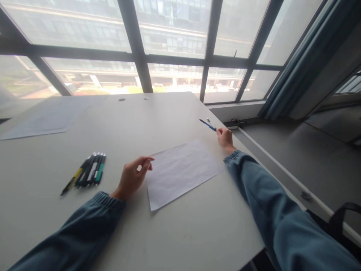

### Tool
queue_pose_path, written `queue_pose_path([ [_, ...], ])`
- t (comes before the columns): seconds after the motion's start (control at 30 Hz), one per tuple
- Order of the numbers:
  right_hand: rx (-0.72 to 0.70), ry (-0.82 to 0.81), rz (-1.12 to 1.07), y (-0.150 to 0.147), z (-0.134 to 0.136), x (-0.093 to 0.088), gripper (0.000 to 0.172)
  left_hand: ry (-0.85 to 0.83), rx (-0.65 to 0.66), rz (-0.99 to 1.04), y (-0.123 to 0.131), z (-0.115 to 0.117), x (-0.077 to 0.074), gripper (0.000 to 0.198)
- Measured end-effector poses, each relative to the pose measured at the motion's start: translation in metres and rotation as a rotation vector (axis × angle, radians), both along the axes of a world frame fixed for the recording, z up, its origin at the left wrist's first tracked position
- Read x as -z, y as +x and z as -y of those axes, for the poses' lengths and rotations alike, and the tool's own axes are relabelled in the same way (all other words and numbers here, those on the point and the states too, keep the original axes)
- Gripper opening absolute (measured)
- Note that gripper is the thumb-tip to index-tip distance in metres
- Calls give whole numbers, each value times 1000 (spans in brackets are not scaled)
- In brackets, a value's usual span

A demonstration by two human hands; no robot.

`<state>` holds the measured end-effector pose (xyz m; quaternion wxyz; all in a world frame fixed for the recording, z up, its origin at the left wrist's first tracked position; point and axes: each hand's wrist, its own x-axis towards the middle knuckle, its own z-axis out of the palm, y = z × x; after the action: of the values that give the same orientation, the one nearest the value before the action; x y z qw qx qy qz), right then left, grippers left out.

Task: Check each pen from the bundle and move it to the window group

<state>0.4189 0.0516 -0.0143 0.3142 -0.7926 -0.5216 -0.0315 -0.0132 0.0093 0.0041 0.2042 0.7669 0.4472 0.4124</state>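
Note:
Near the table's right edge, my right hand (225, 139) is closed on a blue pen (207, 124), whose thin dark tip points to the far left. A whitish pen (210, 122) lies right beside it; I cannot tell whether my fingers hold that one too. My left hand (134, 175) is at the left edge of a white sheet of paper (180, 175), its fingers loosely curled and the thumb against them, with nothing visible in between. Left of that hand, several dark pens (91, 169) lie side by side, with white and green labels and one yellow pen (75, 178).
Another large white sheet (42, 118) lies at the far left of the white table (180, 237). Two small fittings sit near the table's back edge. Beyond stand framed windows (175, 30) and a blue curtain (299, 56). A pale rail (282, 169) runs along the floor at right.

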Motion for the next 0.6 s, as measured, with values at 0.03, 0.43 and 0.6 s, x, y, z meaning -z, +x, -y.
queue_pose_path([
  [0.03,20,-20,-3,3,-2,2,27,-7,8,-3,0,0,0,31],
  [0.43,116,-176,7,-2,-3,7,24,-11,42,-30,-4,-2,2,33],
  [0.6,97,-217,16,-6,0,4,21,9,47,-52,-4,-2,2,33],
])
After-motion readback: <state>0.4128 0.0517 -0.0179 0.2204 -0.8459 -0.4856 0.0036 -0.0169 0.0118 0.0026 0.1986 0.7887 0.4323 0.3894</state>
